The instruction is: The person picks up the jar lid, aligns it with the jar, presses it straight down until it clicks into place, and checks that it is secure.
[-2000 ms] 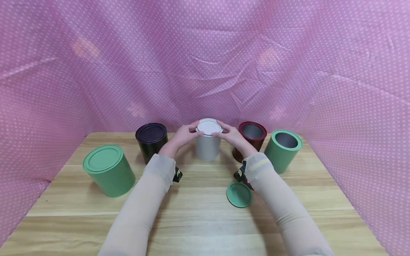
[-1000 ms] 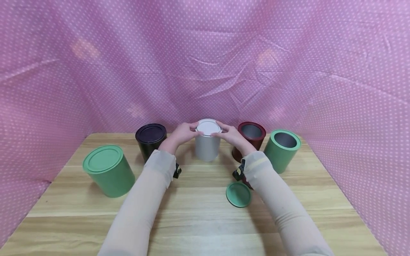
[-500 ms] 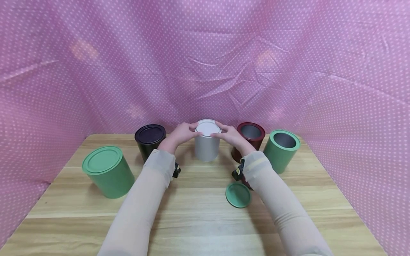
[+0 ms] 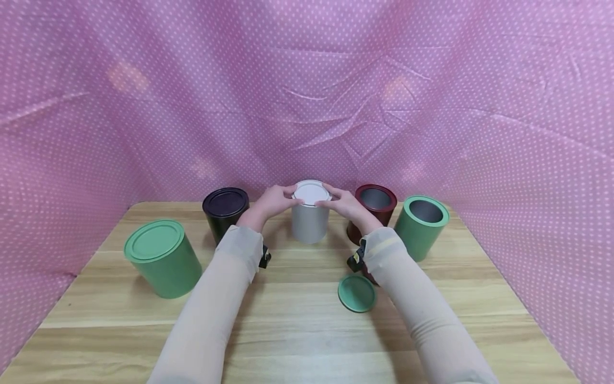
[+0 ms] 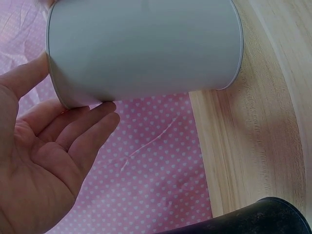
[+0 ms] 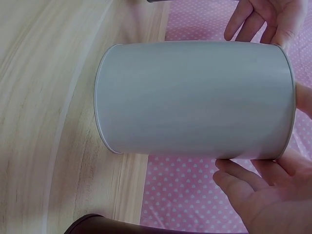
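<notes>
A light grey can (image 4: 309, 226) stands upright at the back middle of the table, its white lid (image 4: 312, 192) on top. My left hand (image 4: 272, 204) holds the lid's left edge, thumb at the front and fingers farther back. On the opposite side, my right hand (image 4: 350, 205) grips the lid's right edge the same way. Both wrist views show the smooth wall of the can (image 5: 146, 48), with fingertips touching it just below the rim. Whether the lid sits fully flush cannot be told.
Left of the hands stand a lidded black can (image 4: 225, 205) and a lidded green can (image 4: 165, 261). To the right are an uncovered dark red can (image 4: 384, 213) and an uncovered green can (image 4: 419, 234). A green lid (image 4: 357, 293) lies near the right forearm, beside a partly hidden dark red piece (image 4: 369, 274).
</notes>
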A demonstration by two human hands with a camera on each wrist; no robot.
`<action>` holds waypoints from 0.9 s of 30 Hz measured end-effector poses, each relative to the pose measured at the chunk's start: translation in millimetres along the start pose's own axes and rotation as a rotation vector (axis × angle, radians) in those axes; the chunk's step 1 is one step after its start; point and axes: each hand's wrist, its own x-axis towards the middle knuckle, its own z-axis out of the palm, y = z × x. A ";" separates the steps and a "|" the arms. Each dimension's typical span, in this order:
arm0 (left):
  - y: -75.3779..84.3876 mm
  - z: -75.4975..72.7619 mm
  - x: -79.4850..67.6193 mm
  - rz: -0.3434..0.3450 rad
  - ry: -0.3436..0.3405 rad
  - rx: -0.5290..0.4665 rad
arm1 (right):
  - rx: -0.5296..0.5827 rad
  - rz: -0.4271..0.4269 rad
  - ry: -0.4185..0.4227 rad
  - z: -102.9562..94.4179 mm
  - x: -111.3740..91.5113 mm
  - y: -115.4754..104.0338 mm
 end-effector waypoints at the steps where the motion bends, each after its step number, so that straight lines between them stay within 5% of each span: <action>1: 0.5 0.1 -0.4 -0.002 0.001 0.002 | 0.003 -0.002 -0.001 -0.1 -0.3 0.2; 27: 1.8 4.4 -6.1 0.013 0.027 0.010 | -0.048 -0.094 -0.043 -5.6 -3.7 -2.7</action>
